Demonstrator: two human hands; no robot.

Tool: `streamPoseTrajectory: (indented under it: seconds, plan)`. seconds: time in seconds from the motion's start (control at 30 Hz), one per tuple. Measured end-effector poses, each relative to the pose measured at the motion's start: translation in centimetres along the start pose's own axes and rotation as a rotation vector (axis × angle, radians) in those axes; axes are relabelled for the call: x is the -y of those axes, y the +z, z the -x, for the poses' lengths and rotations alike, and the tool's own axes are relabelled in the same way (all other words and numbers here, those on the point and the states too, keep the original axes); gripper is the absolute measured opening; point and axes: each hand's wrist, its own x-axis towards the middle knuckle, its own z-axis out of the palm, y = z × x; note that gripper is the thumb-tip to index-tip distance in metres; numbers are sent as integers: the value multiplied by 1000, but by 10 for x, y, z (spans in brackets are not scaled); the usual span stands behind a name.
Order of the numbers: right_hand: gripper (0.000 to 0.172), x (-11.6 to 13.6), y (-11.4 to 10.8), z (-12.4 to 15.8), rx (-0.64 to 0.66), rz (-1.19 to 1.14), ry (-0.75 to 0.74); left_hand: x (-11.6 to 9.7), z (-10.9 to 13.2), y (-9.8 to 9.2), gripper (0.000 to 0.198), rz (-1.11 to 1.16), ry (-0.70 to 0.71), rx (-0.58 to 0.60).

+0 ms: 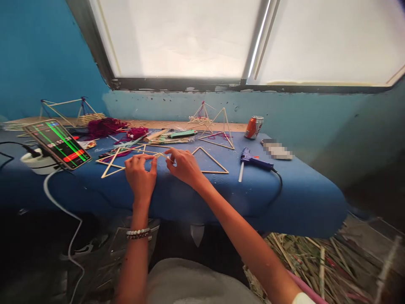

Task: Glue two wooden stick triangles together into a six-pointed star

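Pinching a thin pale wooden stick [163,155] between their fingertips, the left hand [141,177] and right hand [185,166] sit close together but not touching, above a blue cloth-covered table [303,198]. The stick lies over a flat triangular frame of pale sticks [112,173] near the left hand, and a second flat stick triangle [215,160] rests just beside the right hand. Farther back are an upright stick pyramid [218,142], a tangle of dark-red yarn [106,126], a blue hot-glue gun [253,161] and an orange drink can [254,127].
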Motion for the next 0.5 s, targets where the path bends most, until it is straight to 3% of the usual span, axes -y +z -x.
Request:
streamPoseTrajectory:
  seconds: [0.5]
  plan:
    - [20,-1,0,0,6,19,-20,1,-1,0,21,-8,21,12]
